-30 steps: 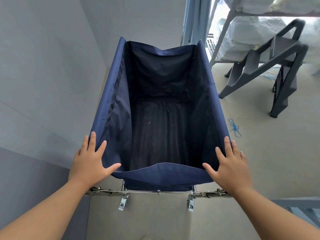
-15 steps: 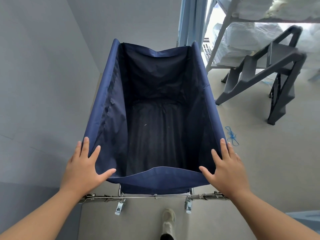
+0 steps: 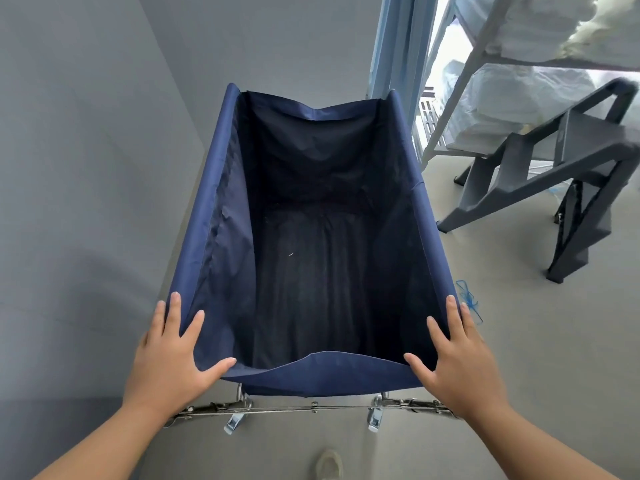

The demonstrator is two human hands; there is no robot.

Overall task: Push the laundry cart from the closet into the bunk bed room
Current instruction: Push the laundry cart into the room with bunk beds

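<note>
The laundry cart (image 3: 214, 216) is a deep navy fabric bin on a metal frame, empty inside, filling the middle of the head view. My left hand (image 3: 173, 355) lies flat on its near left corner, fingers spread over the rim, thumb on the near edge. My right hand (image 3: 460, 358) rests the same way on the near right corner. A chrome bar with clips (image 3: 311, 408) runs under the near edge. The cart's wheels are hidden.
A grey wall (image 3: 86, 168) runs close along the cart's left side. Ahead right stand a white bunk bed frame (image 3: 474, 64) with bedding, a grey step ladder (image 3: 568, 188) and pale blue curtains (image 3: 394, 46). A blue string (image 3: 469, 301) lies on the floor. My shoe (image 3: 329, 465) shows below.
The cart has rolled forward along the left wall, with both hands staying on its near corners. The bunk bed and step ladder look nearer, and my shoe has come into view.
</note>
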